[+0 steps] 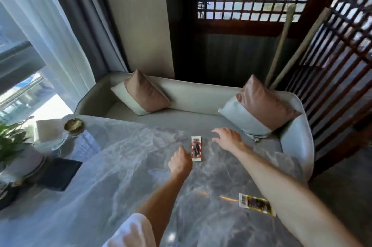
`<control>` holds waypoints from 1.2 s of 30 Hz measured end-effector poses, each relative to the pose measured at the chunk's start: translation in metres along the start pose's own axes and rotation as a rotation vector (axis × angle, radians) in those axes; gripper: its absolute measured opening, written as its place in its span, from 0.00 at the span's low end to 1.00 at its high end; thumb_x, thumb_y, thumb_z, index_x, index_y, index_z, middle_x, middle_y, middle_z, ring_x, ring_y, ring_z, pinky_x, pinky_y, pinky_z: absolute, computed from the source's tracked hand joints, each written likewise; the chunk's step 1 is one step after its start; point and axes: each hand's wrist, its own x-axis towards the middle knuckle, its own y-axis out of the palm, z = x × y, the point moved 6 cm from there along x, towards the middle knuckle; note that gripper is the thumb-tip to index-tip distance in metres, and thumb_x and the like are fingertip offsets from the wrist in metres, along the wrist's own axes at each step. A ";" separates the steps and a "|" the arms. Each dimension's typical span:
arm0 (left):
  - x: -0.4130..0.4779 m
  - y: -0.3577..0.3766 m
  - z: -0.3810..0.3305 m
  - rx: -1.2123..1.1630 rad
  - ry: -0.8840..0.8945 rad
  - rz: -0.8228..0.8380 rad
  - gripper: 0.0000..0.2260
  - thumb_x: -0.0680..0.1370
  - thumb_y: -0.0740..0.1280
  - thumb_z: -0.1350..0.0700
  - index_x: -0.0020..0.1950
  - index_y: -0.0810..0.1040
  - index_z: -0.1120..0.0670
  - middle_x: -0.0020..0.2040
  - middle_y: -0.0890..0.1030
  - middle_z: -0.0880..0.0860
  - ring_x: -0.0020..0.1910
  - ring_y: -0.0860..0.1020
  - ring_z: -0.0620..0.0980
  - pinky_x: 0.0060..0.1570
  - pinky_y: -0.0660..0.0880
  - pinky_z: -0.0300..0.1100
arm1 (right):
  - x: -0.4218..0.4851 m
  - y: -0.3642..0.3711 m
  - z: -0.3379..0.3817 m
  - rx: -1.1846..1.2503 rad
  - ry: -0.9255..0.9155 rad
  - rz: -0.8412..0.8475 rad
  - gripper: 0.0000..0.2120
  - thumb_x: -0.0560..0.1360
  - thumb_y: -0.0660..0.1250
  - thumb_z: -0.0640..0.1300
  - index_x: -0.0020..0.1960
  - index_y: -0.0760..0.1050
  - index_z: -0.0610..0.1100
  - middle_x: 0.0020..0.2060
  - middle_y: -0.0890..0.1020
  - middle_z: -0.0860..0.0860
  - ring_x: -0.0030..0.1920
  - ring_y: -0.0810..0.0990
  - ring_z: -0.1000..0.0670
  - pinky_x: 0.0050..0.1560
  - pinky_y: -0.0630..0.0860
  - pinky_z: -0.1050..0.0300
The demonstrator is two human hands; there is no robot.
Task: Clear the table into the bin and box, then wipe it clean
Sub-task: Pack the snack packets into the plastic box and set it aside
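Lying lengthwise from 12 to 6 o'clock, the red wrapper (196, 148) is flanked by the loosely curled, empty left hand (180, 161), touching at 9 o'clock, and the spread, empty right hand (228, 137), apart at 3 o'clock.

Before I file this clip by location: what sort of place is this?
Probably a restaurant or lounge seating nook, though that is a guess. A marble table faces a cushioned bench with two-tone pillows, dark wooden lattice screens close it in, and a folded napkin on a plate suggests a place setting.
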 end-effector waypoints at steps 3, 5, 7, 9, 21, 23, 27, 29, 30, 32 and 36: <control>0.031 0.035 0.004 -0.038 -0.056 0.047 0.11 0.80 0.57 0.54 0.60 0.71 0.56 0.61 0.78 0.58 0.62 0.76 0.59 0.58 0.72 0.50 | 0.049 0.028 0.003 -0.012 0.010 0.074 0.21 0.76 0.64 0.52 0.68 0.71 0.54 0.67 0.76 0.50 0.66 0.74 0.47 0.63 0.71 0.53; 0.053 0.054 0.006 -0.080 -0.097 0.081 0.12 0.80 0.57 0.54 0.61 0.70 0.57 0.62 0.77 0.58 0.63 0.76 0.59 0.59 0.71 0.51 | 0.081 0.049 0.003 -0.022 0.017 0.104 0.20 0.76 0.65 0.51 0.68 0.72 0.54 0.67 0.76 0.50 0.66 0.75 0.46 0.63 0.71 0.53; 0.077 0.072 0.006 -0.124 -0.137 0.110 0.13 0.81 0.57 0.52 0.62 0.70 0.57 0.63 0.76 0.58 0.64 0.75 0.59 0.60 0.71 0.51 | 0.110 0.068 0.000 -0.025 0.035 0.134 0.20 0.75 0.66 0.51 0.67 0.72 0.54 0.66 0.77 0.49 0.66 0.75 0.46 0.63 0.71 0.54; 0.101 0.087 0.007 -0.174 -0.177 0.128 0.13 0.81 0.58 0.52 0.62 0.69 0.58 0.63 0.76 0.59 0.64 0.75 0.60 0.60 0.71 0.51 | 0.138 0.088 -0.003 -0.031 0.041 0.147 0.19 0.75 0.66 0.50 0.66 0.73 0.54 0.65 0.78 0.49 0.65 0.75 0.46 0.62 0.71 0.54; 0.172 0.153 0.003 -0.091 -0.249 0.184 0.18 0.78 0.64 0.50 0.62 0.66 0.58 0.62 0.73 0.57 0.61 0.77 0.58 0.56 0.74 0.51 | 0.219 0.180 -0.015 -0.043 0.063 0.141 0.15 0.75 0.66 0.44 0.61 0.76 0.49 0.60 0.79 0.47 0.62 0.77 0.43 0.58 0.74 0.50; 0.173 0.159 0.003 -0.076 -0.242 0.175 0.17 0.77 0.65 0.52 0.62 0.66 0.57 0.61 0.73 0.57 0.61 0.77 0.58 0.55 0.75 0.50 | 0.223 0.187 -0.017 0.018 0.084 0.132 0.12 0.74 0.66 0.43 0.57 0.76 0.49 0.58 0.80 0.47 0.60 0.77 0.43 0.55 0.74 0.52; 0.165 0.163 0.006 -0.083 -0.249 0.178 0.16 0.77 0.65 0.53 0.61 0.67 0.57 0.61 0.75 0.57 0.62 0.76 0.57 0.57 0.74 0.50 | 0.220 0.194 -0.019 0.258 0.109 0.161 0.05 0.71 0.70 0.45 0.47 0.79 0.48 0.45 0.83 0.48 0.48 0.80 0.46 0.44 0.72 0.56; 0.159 0.162 0.010 -0.104 -0.232 0.194 0.16 0.76 0.65 0.52 0.61 0.71 0.56 0.61 0.76 0.58 0.63 0.73 0.57 0.58 0.73 0.50 | 0.210 0.190 -0.024 0.487 0.127 0.182 0.03 0.70 0.73 0.44 0.43 0.79 0.48 0.37 0.81 0.49 0.39 0.79 0.47 0.39 0.73 0.55; 0.156 0.159 0.010 -0.118 -0.205 0.202 0.16 0.76 0.65 0.52 0.61 0.72 0.56 0.61 0.76 0.58 0.63 0.72 0.58 0.59 0.72 0.50 | 0.204 0.185 -0.031 0.569 0.155 0.170 0.04 0.70 0.73 0.43 0.40 0.78 0.48 0.36 0.81 0.48 0.37 0.79 0.47 0.39 0.76 0.53; 0.152 0.150 0.005 -0.198 -0.141 0.184 0.14 0.74 0.66 0.51 0.58 0.76 0.55 0.57 0.78 0.59 0.60 0.72 0.61 0.57 0.71 0.50 | 0.186 0.172 -0.058 0.663 0.248 0.113 0.08 0.71 0.71 0.40 0.37 0.75 0.48 0.37 0.82 0.45 0.36 0.80 0.46 0.37 0.79 0.51; 0.134 0.137 -0.024 -0.509 -0.073 0.197 0.08 0.72 0.68 0.60 0.50 0.81 0.58 0.47 0.84 0.63 0.49 0.81 0.60 0.45 0.77 0.45 | 0.124 0.157 -0.131 0.785 0.496 0.093 0.06 0.74 0.68 0.38 0.41 0.74 0.46 0.35 0.81 0.46 0.30 0.79 0.53 0.31 0.76 0.60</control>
